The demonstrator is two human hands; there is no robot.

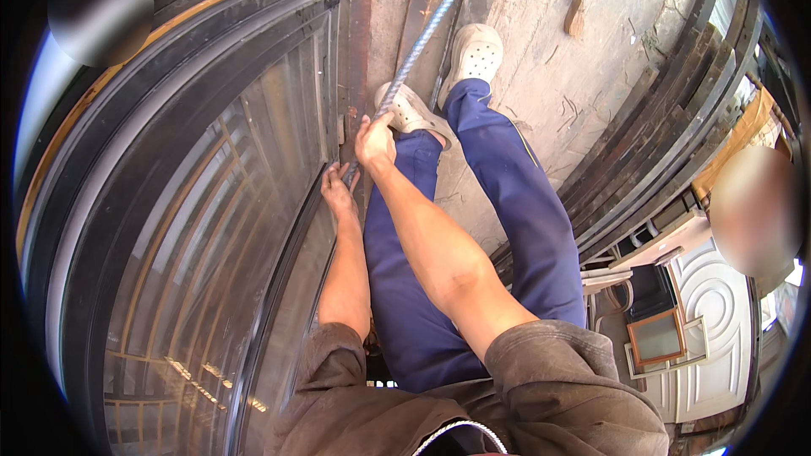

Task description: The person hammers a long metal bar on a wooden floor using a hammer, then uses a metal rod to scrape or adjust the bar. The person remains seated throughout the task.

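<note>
A twisted blue-grey rope slants down from the top edge to my hands. My right hand is closed round it, just in front of one of my shoes. Lower down and further left, my left hand has its fingers curled on the darker lower part of the rope, right beside the edge of a dark-framed glass panel. That panel fills the left side, and its glass reflects slatted shapes. Whatever lies under my left palm is hidden.
My feet, in pale clogs, stand on a worn concrete floor. A small wooden block lies ahead. Stacked dark planks line the right. Behind them are a white panelled door and a small wood-edged frame.
</note>
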